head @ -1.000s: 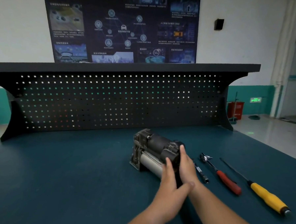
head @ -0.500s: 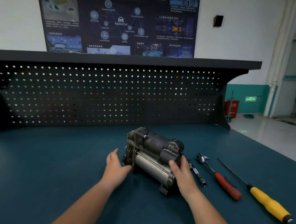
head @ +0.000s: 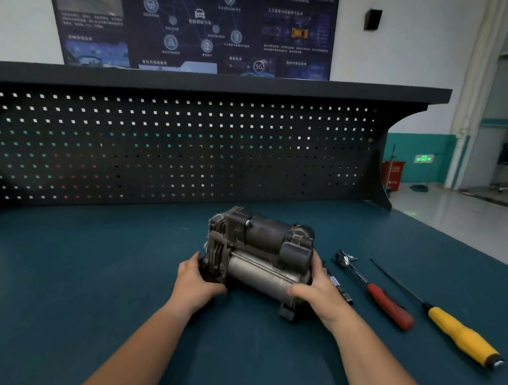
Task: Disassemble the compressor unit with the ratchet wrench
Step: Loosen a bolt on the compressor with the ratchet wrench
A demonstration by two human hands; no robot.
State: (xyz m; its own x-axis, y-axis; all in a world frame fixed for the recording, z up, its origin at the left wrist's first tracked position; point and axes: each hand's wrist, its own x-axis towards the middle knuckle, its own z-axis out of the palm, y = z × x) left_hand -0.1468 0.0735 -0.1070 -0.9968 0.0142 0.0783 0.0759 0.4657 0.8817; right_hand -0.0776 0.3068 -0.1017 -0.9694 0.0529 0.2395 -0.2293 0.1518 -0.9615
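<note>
Since half a second ago the left hand (head: 195, 280) has gone from a flat touch to a grip on the finned end of the compressor (head: 259, 254). The right hand (head: 316, 289) has curled lower round the other end, thumb on the silver cylinder. Both hands clamp it mid-bench (head: 104, 273), probably to turn its bolts into reach; whether it is lifted is unclear. The ratchet (head: 366, 283) lies untouched just to the right, between a short bar (head: 338, 285) and a screwdriver (head: 460, 337), handy for the right hand. No tray for bolts shows; a red bin (head: 394, 174) stands on the floor beyond, contents hidden.
</note>
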